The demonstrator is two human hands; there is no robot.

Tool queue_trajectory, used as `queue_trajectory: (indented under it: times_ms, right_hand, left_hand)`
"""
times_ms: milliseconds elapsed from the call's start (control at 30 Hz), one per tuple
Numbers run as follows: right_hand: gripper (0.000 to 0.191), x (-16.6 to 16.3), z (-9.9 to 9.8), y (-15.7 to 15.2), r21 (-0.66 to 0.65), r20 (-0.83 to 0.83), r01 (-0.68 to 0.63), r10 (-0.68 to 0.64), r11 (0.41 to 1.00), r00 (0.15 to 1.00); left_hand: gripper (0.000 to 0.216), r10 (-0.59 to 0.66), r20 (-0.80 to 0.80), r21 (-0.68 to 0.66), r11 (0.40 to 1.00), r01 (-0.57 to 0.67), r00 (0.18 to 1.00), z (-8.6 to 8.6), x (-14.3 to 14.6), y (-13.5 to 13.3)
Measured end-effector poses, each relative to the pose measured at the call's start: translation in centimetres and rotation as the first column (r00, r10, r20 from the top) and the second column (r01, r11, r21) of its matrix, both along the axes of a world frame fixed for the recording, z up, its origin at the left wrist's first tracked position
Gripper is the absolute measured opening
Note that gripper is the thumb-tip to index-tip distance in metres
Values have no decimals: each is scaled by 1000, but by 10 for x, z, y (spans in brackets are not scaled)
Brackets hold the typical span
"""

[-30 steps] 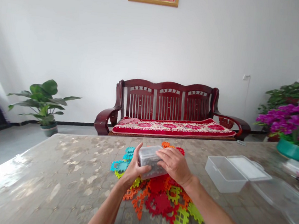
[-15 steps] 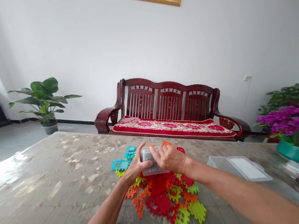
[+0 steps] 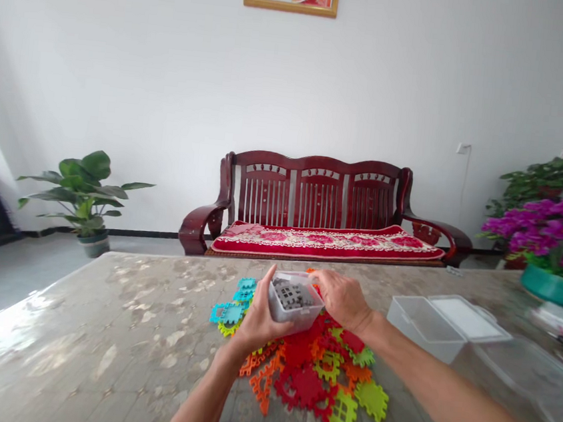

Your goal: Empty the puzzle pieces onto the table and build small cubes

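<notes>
A small clear plastic box [image 3: 300,322], its top open, is gripped by my left hand [image 3: 261,316], thumb along the near side and fingers up the left wall. Grey interlocking pieces [image 3: 289,294] lie inside it, one with a grid of square holes. My right hand [image 3: 342,301] is closed at the box's far right edge, where the lid appears folded back; its fingertips are partly hidden. Under and in front of the box spreads a pile of red pieces [image 3: 307,385], orange pieces [image 3: 264,380] and lime-green pieces [image 3: 371,399]. Blue pieces [image 3: 230,312] lie to the left.
On the right of the patterned table [image 3: 138,330] stands another clear box [image 3: 425,323] with its lid [image 3: 471,318] open. A clear plastic lid or tray [image 3: 521,367] lies beside it. Purple flowers in a teal pot [image 3: 558,288] stand farther right. A wooden bench [image 3: 318,195] is behind the table.
The box was closed under my right hand; now its top is open and the grey pieces show. My right hand has shifted right, to the box's edge.
</notes>
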State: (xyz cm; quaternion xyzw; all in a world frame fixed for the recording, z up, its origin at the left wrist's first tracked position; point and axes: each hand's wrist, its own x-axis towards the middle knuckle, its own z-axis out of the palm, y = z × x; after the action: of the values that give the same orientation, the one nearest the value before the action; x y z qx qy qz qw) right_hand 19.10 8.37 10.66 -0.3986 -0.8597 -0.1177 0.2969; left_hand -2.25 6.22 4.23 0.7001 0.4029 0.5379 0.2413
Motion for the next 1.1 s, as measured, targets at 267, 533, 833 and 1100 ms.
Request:
queue_trajectory:
  times_ms: [267, 533, 833, 1100]
  right_hand:
    - [31, 14, 1, -3, 23, -402, -59, 63, 998, 913]
    - [34, 4, 9, -1, 130, -387, -13, 63, 991, 920]
    - [28, -12, 12, -1, 93, -393, 49, -9, 994, 920]
    - [27, -3, -3, 8, 184, -516, 60, 45, 981, 856]
  left_hand:
    - [106, 283, -396, 343, 928, -144, 874, 1, -4, 4]
    - [109, 306, -170, 25, 952, -306, 937, -22, -14, 21]
    - [127, -52, 308, -508, 835, 211, 950, 3, -25, 5]
    - [126, -36, 322, -484, 852, 197, 946, 4, -19, 4]
